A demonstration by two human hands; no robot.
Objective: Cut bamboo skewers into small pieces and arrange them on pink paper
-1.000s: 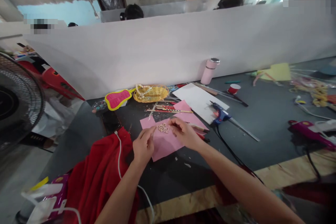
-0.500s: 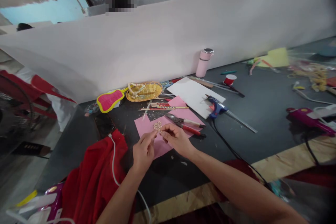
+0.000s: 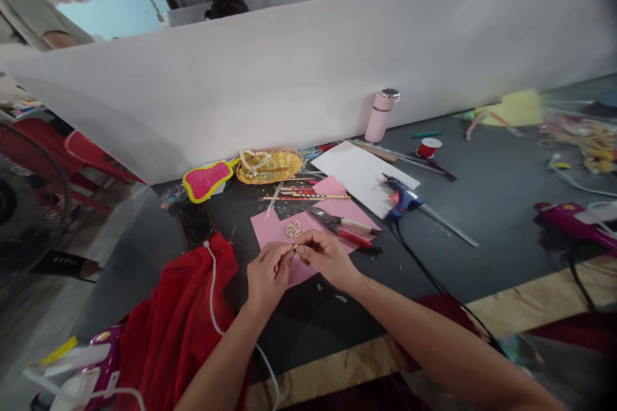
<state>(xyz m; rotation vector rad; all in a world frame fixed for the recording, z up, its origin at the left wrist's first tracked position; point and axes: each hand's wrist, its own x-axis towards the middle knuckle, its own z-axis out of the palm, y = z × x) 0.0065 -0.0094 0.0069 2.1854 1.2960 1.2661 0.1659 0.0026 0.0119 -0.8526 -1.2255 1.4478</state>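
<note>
My left hand (image 3: 267, 273) and my right hand (image 3: 328, 260) meet at the fingertips over a pink paper sheet (image 3: 264, 228). Both are closed in a pinch around a small pale piece (image 3: 295, 246), mostly covered by the fingers. Just beyond the fingertips, a little pile of small cream-coloured pieces (image 3: 293, 228) lies on the paper. Pruning shears (image 3: 340, 223), with one red and one pale handle, rest to the right of the pile. Behind it are several thin red and pale sticks (image 3: 301, 193).
A yellow wicker basket (image 3: 277, 167), a pink bottle (image 3: 380, 115) and a white board (image 3: 361, 170) stand or lie farther back. To the right is a blue glue gun (image 3: 402, 199) with its cord. Red cloth (image 3: 178, 308) covers the left front. A person (image 3: 38, 19) is beyond the partition.
Both pinched hands have drawn slightly back from the pile, which now shows more fully. The view has shifted a little, and a person has come into sight at upper left.
</note>
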